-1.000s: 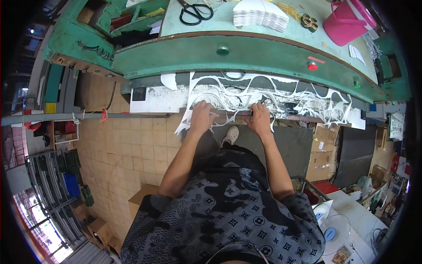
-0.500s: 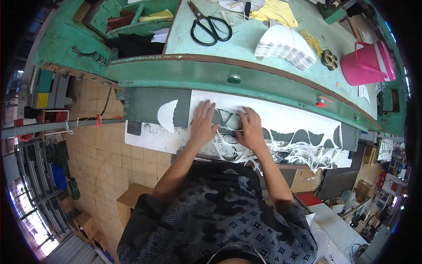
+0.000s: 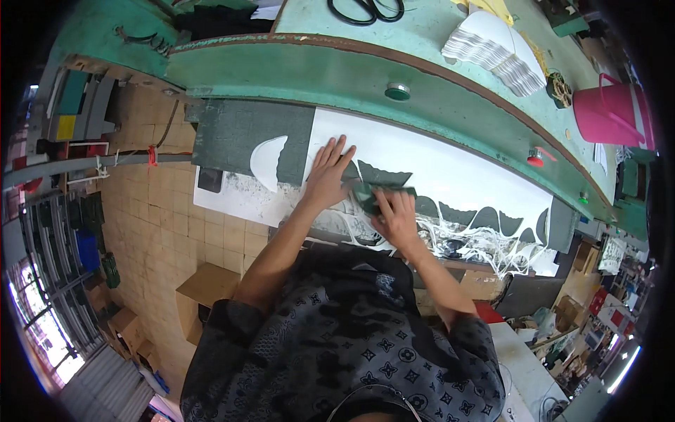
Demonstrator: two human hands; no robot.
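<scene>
My left hand point(image 3: 328, 176) lies with outstretched fingers on a white sheet point(image 3: 401, 141), its thumb close to a dark green cutting die point(image 3: 365, 197). My right hand point(image 3: 397, 221) grips this die, which is tilted and blurred by motion, so its outline is hard to make out. Just beyond the die, a scallop-edged gap point(image 3: 383, 175) in the sheet shows the dark green board point(image 3: 225, 137) below. A white half-moon piece point(image 3: 264, 165) with one wavy edge lies on that board, left of my left hand. Torn white scraps point(image 3: 478, 246) hang along the sheet's near edge.
A green machine beam point(image 3: 295, 74) with green and red buttons point(image 3: 397, 91) crosses just beyond the sheet. On its top are stacked white pieces point(image 3: 496, 53), scissors point(image 3: 365, 10) and a pink bucket point(image 3: 608, 112). Left of me, a cardboard box point(image 3: 204, 288) stands low by the tiled floor.
My right hand has lifted and tilted the die toward me, uncovering a scalloped gap in the sheet. My left hand still rests on the sheet. The view has tipped down toward me.
</scene>
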